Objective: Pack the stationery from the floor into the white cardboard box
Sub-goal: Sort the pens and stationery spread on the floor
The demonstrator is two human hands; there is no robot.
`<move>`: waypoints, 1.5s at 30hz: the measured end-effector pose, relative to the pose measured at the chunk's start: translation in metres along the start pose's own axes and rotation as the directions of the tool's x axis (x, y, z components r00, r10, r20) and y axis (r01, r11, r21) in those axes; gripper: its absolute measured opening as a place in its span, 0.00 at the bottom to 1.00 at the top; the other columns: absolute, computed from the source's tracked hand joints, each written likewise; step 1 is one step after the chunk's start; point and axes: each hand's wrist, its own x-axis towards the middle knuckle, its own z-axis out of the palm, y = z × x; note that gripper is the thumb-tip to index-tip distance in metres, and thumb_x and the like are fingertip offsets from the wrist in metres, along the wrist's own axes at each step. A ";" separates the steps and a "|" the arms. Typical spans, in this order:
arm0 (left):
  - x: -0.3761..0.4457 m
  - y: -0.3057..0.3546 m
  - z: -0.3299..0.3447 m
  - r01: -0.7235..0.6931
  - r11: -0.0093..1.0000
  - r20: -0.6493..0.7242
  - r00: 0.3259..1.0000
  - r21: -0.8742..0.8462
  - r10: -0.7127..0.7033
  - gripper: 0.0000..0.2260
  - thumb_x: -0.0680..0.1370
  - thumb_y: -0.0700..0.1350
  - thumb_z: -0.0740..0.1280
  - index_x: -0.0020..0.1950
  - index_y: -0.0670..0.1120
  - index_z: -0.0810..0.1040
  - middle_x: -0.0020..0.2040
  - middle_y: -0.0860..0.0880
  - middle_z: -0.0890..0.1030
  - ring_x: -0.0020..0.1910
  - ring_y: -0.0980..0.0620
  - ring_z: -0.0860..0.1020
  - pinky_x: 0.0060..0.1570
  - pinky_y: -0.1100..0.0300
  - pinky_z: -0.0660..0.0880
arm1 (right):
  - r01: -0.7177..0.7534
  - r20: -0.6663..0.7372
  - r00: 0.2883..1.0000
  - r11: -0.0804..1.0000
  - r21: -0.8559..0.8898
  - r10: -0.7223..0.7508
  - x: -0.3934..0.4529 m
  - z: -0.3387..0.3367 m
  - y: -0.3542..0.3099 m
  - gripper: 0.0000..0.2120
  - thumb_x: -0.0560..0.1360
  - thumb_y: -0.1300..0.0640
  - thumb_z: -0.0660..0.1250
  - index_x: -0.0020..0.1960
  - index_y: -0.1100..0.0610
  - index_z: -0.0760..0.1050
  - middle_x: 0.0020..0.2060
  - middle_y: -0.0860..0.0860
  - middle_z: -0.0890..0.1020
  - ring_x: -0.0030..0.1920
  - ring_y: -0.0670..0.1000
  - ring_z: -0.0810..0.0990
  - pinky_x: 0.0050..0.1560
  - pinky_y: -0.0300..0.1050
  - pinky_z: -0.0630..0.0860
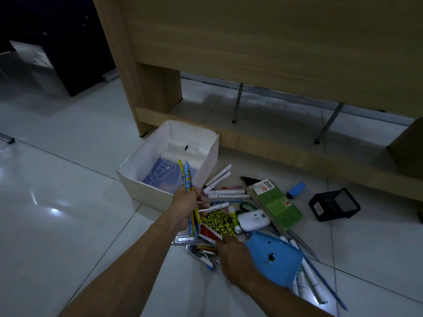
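Dim room, glossy pale tile floor [68, 191] taking up the whole left of the frame, wide open there. A wood-grain desk panel [263, 46] is filling the top right, boxing in the pile. The white cardboard box [146, 191] is sitting dead center, square-edged, with a blue notebook [164, 177] lying flat inside. The left hand [185, 204] is gripping a bunch of patterned pencils [187, 179] over the box's near edge. The right hand [233, 255], lower center, is pinching a speckled yellow-black packet [217, 221] among white markers [219, 177] and a blue plastic case [274, 257].
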 end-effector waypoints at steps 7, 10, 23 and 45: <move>-0.002 0.009 -0.002 0.055 0.985 0.037 0.998 -0.165 -0.050 0.07 0.81 0.37 0.57 0.44 0.43 0.69 0.33 0.44 0.73 0.23 0.50 0.77 0.27 0.57 0.78 | 0.053 0.036 0.998 0.991 -0.121 -0.049 0.005 0.015 0.003 0.24 0.44 0.55 0.83 0.38 0.49 0.79 0.32 0.47 0.78 0.26 0.48 0.77 0.20 0.39 0.71; -0.001 0.012 -0.007 0.073 0.976 0.020 0.997 -0.203 -0.070 0.07 0.81 0.39 0.58 0.44 0.42 0.70 0.30 0.45 0.76 0.24 0.50 0.80 0.27 0.57 0.79 | 0.079 0.028 0.997 0.978 -0.192 -0.075 0.001 0.015 0.001 0.20 0.45 0.57 0.82 0.35 0.51 0.80 0.31 0.50 0.78 0.26 0.50 0.77 0.20 0.43 0.71; -0.004 0.010 -0.018 0.075 0.981 -0.023 0.997 -0.178 -0.080 0.03 0.81 0.40 0.60 0.50 0.41 0.70 0.37 0.44 0.76 0.32 0.45 0.81 0.29 0.54 0.81 | 0.135 0.067 0.990 0.959 -0.248 -0.122 -0.003 0.001 -0.005 0.17 0.71 0.60 0.71 0.58 0.59 0.76 0.52 0.57 0.77 0.48 0.59 0.81 0.43 0.52 0.78; -0.006 0.014 -0.001 0.223 0.966 0.305 0.936 -0.130 -0.175 0.18 0.80 0.54 0.60 0.56 0.42 0.80 0.46 0.41 0.82 0.40 0.44 0.82 0.37 0.54 0.80 | -0.122 0.070 0.990 0.488 0.864 0.123 0.057 -0.147 -0.029 0.09 0.78 0.59 0.65 0.56 0.57 0.79 0.42 0.52 0.83 0.34 0.48 0.81 0.35 0.41 0.79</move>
